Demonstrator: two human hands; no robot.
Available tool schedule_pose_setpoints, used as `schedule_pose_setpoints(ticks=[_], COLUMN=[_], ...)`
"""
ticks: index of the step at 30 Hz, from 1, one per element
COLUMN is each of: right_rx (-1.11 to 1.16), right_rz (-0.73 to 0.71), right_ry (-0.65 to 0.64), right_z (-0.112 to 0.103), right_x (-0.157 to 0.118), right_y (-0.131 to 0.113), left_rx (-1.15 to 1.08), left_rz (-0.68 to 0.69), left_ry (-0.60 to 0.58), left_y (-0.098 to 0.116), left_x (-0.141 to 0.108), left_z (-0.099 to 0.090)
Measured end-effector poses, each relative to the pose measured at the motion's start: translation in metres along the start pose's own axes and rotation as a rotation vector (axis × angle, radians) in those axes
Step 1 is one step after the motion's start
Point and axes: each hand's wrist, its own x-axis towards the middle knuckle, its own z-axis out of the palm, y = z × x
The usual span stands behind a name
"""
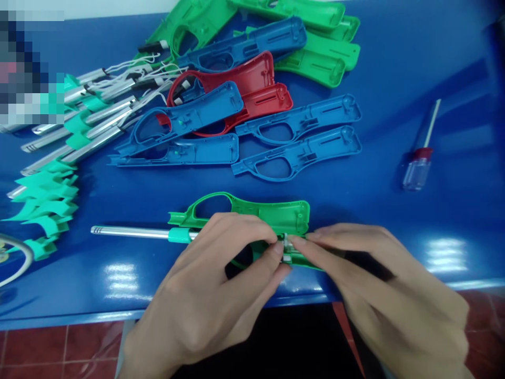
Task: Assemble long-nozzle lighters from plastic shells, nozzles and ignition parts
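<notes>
Near the table's front edge, my left hand (213,284) is closed, its thumb and index finger pinching at a small white part (286,258) in a green shell half. My right hand (379,284) is closed too, fingertips pressed on a small clear piece (290,243) in the same shell; the fingers hide much of it. A silver metal tube (134,231) with a teal collar (179,235) extends left from under my left hand. Just behind the fingers lies another green shell half (272,213), its hollow side up.
Behind are blue shell halves (335,142), red ones (256,76) and green ones (323,63). Metal tubes (98,123) with white wires and teal pieces (55,184) lie at the left. A screwdriver (418,168) with a clear handle rests at the right.
</notes>
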Motion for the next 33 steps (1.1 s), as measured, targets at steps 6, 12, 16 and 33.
schedule_pose_setpoints(ticks=[6,12,16,33], right_rx=[-0.029,-0.031,-0.062,-0.132], right_rz=[-0.016,-0.019,-0.054,-0.135], right_ry=[-0.023,-0.110,-0.120,-0.079], right_z=[-0.004,-0.004,-0.001,0.001], right_x=[-0.001,0.004,0.002,0.012], right_y=[0.002,0.002,0.002,0.012], left_rx=[0.029,0.053,0.058,0.058], left_rz=[0.008,-0.009,-0.032,-0.025], left_ry=[-0.015,0.014,0.006,0.161], left_y=[-0.001,-0.002,-0.002,0.001], left_x=[-0.001,-0.004,-0.004,0.002], left_z=[0.000,0.000,0.000,-0.003])
